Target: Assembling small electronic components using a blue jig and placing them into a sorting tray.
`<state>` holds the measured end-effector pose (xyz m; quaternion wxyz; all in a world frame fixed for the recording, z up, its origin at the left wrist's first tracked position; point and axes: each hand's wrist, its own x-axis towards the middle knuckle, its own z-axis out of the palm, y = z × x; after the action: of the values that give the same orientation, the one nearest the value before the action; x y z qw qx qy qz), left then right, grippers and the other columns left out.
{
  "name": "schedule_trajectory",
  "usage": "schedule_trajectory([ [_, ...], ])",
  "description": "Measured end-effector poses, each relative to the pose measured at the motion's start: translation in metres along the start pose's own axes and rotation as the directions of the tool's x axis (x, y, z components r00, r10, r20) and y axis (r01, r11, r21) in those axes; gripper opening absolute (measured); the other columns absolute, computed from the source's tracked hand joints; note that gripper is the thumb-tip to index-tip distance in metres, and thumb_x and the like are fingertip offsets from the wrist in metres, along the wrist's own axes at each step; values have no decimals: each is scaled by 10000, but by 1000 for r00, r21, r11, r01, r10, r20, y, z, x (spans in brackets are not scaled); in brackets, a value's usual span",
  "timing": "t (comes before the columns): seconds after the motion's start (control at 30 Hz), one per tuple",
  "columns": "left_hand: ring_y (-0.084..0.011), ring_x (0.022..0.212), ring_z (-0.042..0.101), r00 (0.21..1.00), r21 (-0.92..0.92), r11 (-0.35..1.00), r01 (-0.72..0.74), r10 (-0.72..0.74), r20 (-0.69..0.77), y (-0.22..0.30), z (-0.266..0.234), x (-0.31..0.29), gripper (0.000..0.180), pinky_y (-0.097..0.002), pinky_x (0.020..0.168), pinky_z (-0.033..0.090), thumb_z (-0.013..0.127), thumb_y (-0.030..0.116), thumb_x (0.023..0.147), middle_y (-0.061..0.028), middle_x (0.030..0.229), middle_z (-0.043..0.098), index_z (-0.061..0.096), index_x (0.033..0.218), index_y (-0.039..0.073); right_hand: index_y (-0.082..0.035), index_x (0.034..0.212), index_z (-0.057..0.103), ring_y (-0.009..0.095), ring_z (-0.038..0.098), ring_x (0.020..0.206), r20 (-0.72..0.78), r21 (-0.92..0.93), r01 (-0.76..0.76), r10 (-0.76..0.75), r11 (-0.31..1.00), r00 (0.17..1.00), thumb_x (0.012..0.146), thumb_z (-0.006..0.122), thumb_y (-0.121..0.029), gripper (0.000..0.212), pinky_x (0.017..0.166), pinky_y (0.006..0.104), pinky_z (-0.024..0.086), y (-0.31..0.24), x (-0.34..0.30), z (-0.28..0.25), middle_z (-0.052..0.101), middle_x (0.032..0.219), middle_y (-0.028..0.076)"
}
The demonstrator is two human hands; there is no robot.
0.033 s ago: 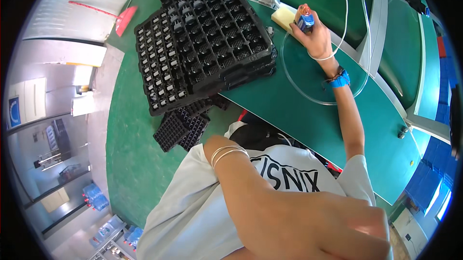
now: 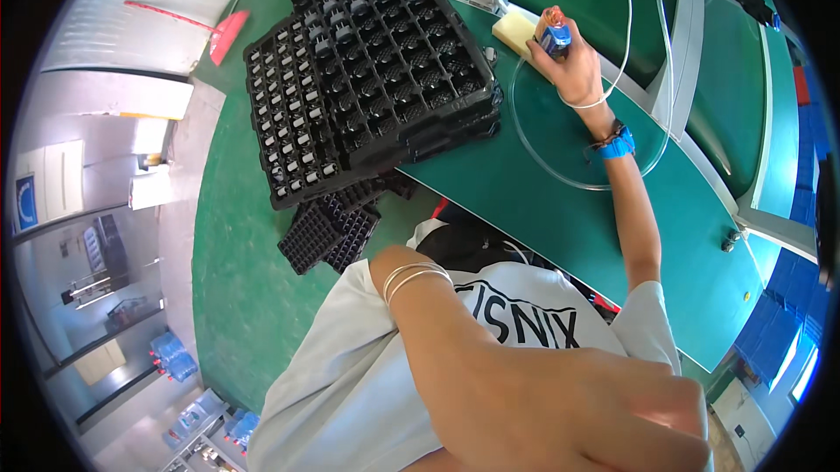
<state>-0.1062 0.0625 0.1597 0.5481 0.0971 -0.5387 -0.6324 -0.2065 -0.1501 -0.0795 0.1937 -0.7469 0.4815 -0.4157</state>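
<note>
Nothing has visibly moved since the earlier frame; both arms match it. A green tabletop (image 2: 630,236) runs diagonally from top centre to lower right; green floor (image 2: 236,323) fills the left of centre, with a red long-handled tool (image 2: 229,37) at upper left. Stacked black trays (image 2: 429,122) occupy top centre. At upper right of centre, the right hand (image 2: 576,76) is closed around a small blue-and-orange object (image 2: 555,38), just beside a pale yellow block (image 2: 514,34). The object's long axis runs roughly up the frame, orange end topmost. Fingers hide its lower part. The 2 hands are well apart; the left hand (image 2: 577,411), blurred at bottom centre, has curled fingers, and I cannot tell whether it grips anything.
</note>
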Motion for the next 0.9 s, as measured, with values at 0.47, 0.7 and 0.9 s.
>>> schedule_trajectory([
  [0.47, -168, 683, 504, 917, 411, 896, -167, 294, -269, 8, -1, -8, 141, -279, 691, 399, 495, 114, 810, -12, 769, 551, 519, 672, 102, -12, 1019, 541, 340, 601, 622, -17, -7, 26, -26, 1000, 1000, 732, 703, -274, 421, 570, 363, 474, 6, -1, 3, 607, 725, 172],
  [0.7, -168, 729, 475, 838, 631, 765, -129, 424, -343, 8, -22, -12, 217, -245, 607, 391, 537, -82, 750, 26, 820, 525, 549, 751, 135, -52, 1054, 529, 368, 600, 637, -14, -49, -30, 29, 998, 999, 737, 689, -305, 435, 553, 400, 475, 16, -8, -1, 603, 691, 186],
  [0.9, -235, 870, 513, 851, 719, 688, -94, 430, -300, 12, -18, -4, 153, -334, 734, 423, 509, 259, 865, -54, 969, 526, 549, 886, 113, -34, 1093, 519, 360, 606, 643, 44, -32, -62, 64, 998, 997, 729, 690, -318, 492, 572, 398, 481, -3, -4, 0, 611, 708, 192],
])
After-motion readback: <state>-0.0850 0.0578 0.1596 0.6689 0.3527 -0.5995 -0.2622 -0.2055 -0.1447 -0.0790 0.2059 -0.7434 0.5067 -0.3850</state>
